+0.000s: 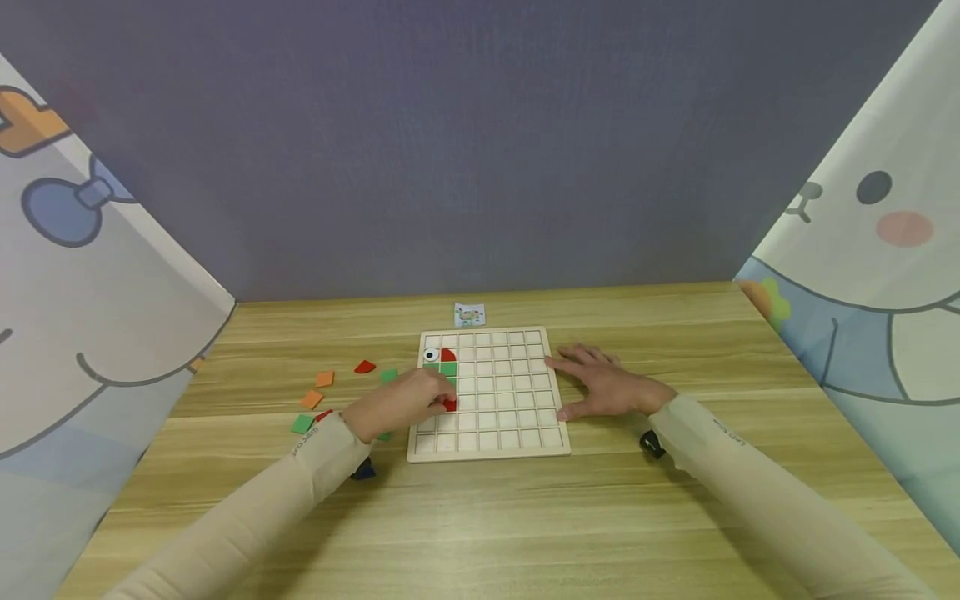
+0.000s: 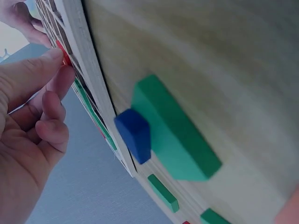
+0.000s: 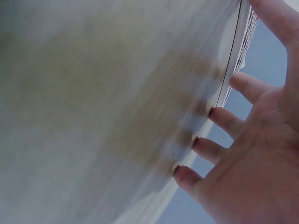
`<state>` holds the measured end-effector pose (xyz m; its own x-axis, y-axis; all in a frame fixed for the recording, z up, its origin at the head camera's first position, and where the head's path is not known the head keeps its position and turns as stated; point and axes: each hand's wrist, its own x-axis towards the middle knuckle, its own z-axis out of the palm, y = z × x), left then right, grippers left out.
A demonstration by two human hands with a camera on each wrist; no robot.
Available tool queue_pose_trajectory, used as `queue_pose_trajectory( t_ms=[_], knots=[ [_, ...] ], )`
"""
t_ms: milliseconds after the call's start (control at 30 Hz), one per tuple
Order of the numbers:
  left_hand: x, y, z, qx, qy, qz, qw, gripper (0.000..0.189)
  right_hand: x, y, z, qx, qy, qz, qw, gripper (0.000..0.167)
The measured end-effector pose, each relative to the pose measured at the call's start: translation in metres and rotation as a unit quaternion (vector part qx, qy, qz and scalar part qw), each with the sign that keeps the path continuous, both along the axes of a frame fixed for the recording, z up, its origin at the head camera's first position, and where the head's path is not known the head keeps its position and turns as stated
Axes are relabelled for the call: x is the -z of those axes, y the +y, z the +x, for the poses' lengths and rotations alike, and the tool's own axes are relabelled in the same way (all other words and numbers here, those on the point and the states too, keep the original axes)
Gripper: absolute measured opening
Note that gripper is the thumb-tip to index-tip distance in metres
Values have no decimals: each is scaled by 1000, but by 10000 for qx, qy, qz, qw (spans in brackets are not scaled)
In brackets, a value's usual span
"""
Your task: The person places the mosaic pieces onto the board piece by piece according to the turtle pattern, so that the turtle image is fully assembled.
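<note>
A light wooden grid board (image 1: 510,392) lies on the table. Over its left side, my left hand (image 1: 408,400) pinches a small red tile (image 2: 64,52) between thumb and forefinger, right at a grid cell. Set in the board's upper left are a white tile with a black-and-blue eye (image 1: 431,355), a red rounded tile (image 1: 447,355) and green tiles (image 1: 448,368), partly covered by that hand. On the right, my right hand (image 1: 603,387) spreads its fingers, with thumb and forefinger at the board's right edge and the other fingertips on the tabletop.
Left of the board lie orange tiles (image 1: 325,378), a red rounded tile (image 1: 364,367) and green tiles (image 1: 302,423). Close to the left wrist camera, a dark blue piece (image 2: 134,135) sits against a green tile (image 2: 175,133). A small picture card (image 1: 470,314) lies behind the board.
</note>
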<state>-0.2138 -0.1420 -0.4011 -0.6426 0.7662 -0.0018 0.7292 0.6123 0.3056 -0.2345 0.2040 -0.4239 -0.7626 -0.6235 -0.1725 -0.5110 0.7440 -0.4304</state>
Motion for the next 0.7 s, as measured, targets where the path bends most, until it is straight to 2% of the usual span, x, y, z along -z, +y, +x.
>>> queue_pose_trajectory(
  t_ms=[300, 533, 700],
  knots=[
    [0, -1, 1, -91, -7, 182, 9998, 13, -1, 0, 1, 8, -20, -15, 10000, 93],
    [1, -1, 2, 29, 193, 212, 9996, 17, -1, 0, 2, 21, -48, -14, 10000, 93],
    [2, -1, 2, 7, 196, 220, 9996, 20, -2, -1, 2, 29, -16, 12, 10000, 93]
  ],
)
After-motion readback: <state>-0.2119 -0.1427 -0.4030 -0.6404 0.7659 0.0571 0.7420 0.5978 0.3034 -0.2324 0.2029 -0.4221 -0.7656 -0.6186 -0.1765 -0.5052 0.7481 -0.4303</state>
